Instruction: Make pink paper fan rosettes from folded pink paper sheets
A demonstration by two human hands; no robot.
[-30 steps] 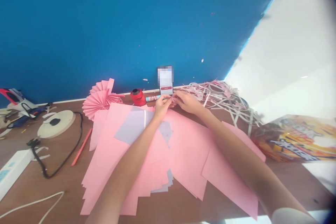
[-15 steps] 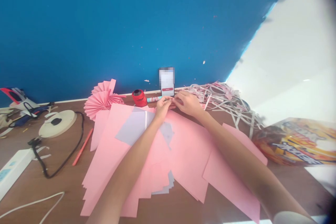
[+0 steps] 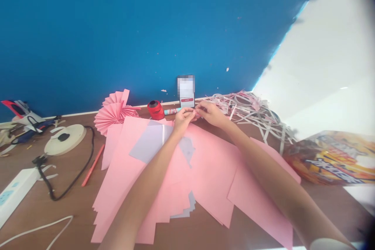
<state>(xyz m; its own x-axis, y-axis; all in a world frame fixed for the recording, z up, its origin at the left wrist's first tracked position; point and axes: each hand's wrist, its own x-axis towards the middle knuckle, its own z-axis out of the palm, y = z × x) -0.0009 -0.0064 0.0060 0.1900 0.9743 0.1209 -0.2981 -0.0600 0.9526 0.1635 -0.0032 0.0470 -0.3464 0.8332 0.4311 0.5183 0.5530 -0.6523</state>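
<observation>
Close together above the far edge of the pink paper sheets (image 3: 215,160), my left hand (image 3: 184,118) and my right hand (image 3: 211,112) are both closed in a pinch. Between their fingertips shows a small pink piece of paper (image 3: 195,113), mostly covered by the fingers. Lilac paper (image 3: 146,146) lies among the pink sheets, with a narrow white strip (image 3: 163,134) across it. Just beyond my left hand are a glue stick (image 3: 171,111) and a red round container with a dark top (image 3: 156,111).
A phone (image 3: 186,91) leans on the blue wall. Pink pleated paper fans (image 3: 113,113) stand at left, near a red pen (image 3: 93,165), a cream disc (image 3: 66,140) and a power strip (image 3: 17,191). Shredded paper strips (image 3: 252,109) and a printed plastic bag (image 3: 336,158) lie right.
The fingers of both hands have shifted slightly around the small pink paper, and my right fingertips have drawn a little apart from the left. The sheets and tools stay put.
</observation>
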